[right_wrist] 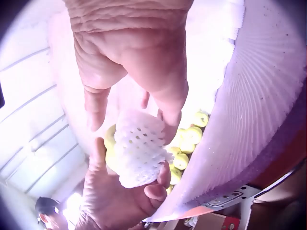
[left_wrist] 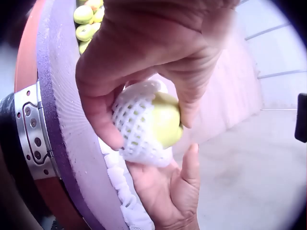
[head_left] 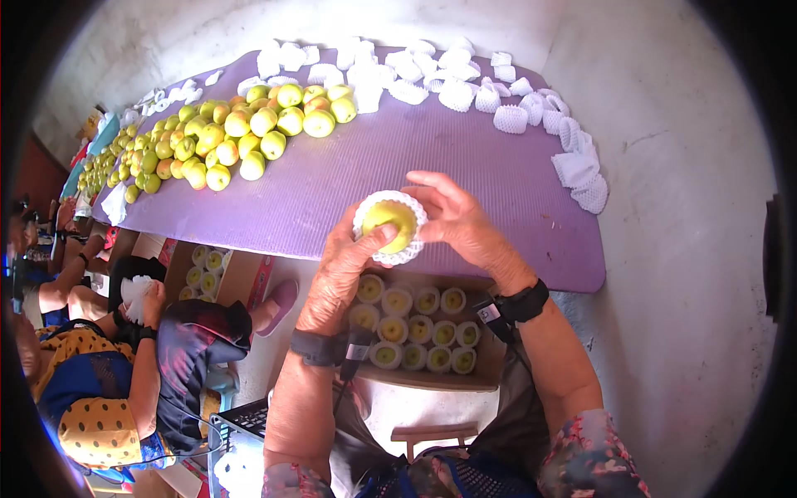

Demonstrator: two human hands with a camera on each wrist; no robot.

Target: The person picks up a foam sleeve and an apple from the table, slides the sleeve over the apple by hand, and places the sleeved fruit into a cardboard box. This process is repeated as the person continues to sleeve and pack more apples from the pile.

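A yellow-green apple [head_left: 400, 217] sits in a white foam net sleeve [left_wrist: 132, 125] above the front of the purple-matted table [head_left: 432, 153]. My left hand [head_left: 342, 259] holds both, its thumb pressing on the exposed face of the apple and its fingers round the net. In the left wrist view, bare apple bulges from the net's open end. My right hand [head_left: 466, 231] is at the other side, fingers spread and fairly straight, thumb tip right at the net's rim. From the right wrist, the net covers most of the apple, with fingertips close along its side.
Loose apples [head_left: 241, 124] are heaped at the table's left, with many empty foam nets [head_left: 457, 93] along its back and right edges. Below the front edge, a carton [head_left: 452, 382] holds netted apples in rows. Another person [head_left: 100, 423] sits at left beside a second carton [head_left: 239, 282].
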